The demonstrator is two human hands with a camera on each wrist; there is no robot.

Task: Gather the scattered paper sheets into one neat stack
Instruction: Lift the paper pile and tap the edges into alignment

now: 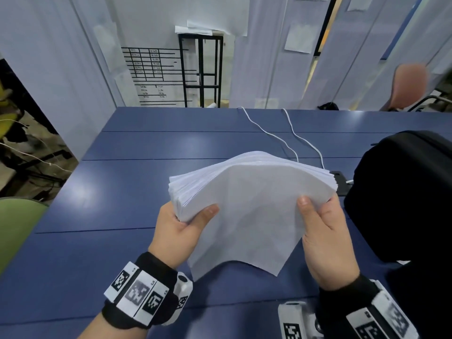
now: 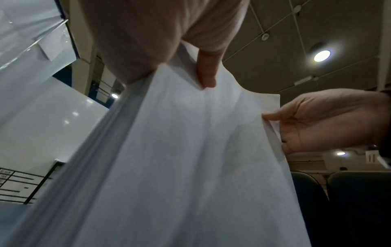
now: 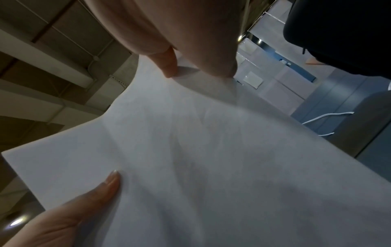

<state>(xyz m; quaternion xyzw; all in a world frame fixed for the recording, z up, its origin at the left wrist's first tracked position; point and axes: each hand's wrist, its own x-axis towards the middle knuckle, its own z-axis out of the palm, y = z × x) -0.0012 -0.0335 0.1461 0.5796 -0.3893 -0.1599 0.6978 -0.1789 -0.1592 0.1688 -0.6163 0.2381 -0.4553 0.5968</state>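
Observation:
A thick stack of white paper sheets (image 1: 252,204) is held up above the blue table (image 1: 117,192), tilted and bowed, its far edges fanned unevenly. My left hand (image 1: 181,231) grips the stack's left side, thumb on top and fingers underneath. My right hand (image 1: 322,231) grips the right side in the same manner. In the left wrist view the paper stack (image 2: 190,167) fills the frame, with my left hand (image 2: 207,73) pinching it at the top and my right hand (image 2: 313,120) holding its far edge. The right wrist view shows the paper stack (image 3: 211,158) between my right hand (image 3: 190,66) and my left hand (image 3: 88,197).
A black bag (image 1: 403,192) sits on the table close to my right hand. Two white cables (image 1: 293,140) run from the far edge toward a small dark device (image 1: 341,179) behind the stack. A green chair (image 1: 14,228) stands at the left, a pink chair (image 1: 408,86) at the far right.

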